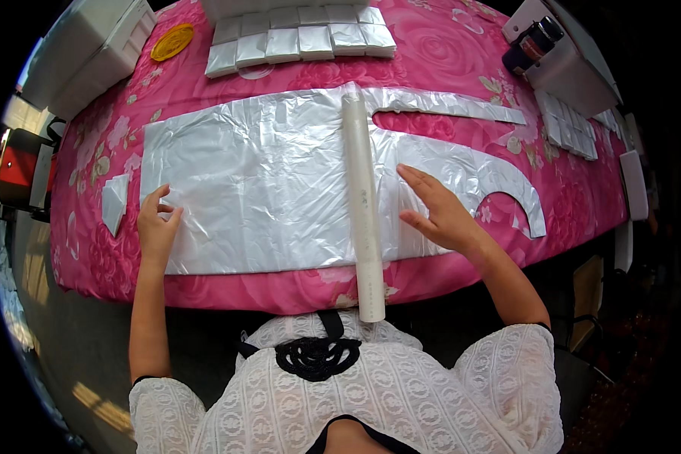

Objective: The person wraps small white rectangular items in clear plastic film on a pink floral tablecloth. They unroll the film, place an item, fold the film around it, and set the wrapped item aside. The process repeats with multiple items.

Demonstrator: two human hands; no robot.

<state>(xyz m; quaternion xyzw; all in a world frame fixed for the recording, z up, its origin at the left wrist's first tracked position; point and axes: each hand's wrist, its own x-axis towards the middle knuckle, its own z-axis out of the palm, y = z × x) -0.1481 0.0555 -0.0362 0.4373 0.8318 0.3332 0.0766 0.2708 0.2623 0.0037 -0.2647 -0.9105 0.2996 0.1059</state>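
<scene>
While both hands rest on the plastic sheet (265,189), nothing is gripped: the left hand (157,227) lies with fingers loosely spread at the sheet's left end, near the tabletop's (227,284) front edge, and the right hand (439,212) lies flat and open on the sheet just right of the white tube (363,204). The tube lies across the sheet from the back towards the front edge, its near end hanging past that edge toward the person.

As I judge it, the main risk is the tube: with 1 end off the front edge and no hand on it, a nudge from the right wrist could roll it sideways or tip it off. The sheet is thin and slippery, so an uneven pull from the left hand could drag it askew under the tube or bunch it. The cut-out strip (461,106) and the curved tail (518,200) at the right end look easy to snag or tear.

At the back edge, 2 rows of square silvery folded packs (303,38) lie side by side. A round yellow disc (172,41) sits toward the back left corner, beside white boxes (91,53). At the back right corner a dark bottle (533,44) with a red band lies on a white box (575,76); more small white packs (571,125) run down the right edge. A small white piece (114,200) lies near the left edge.
</scene>
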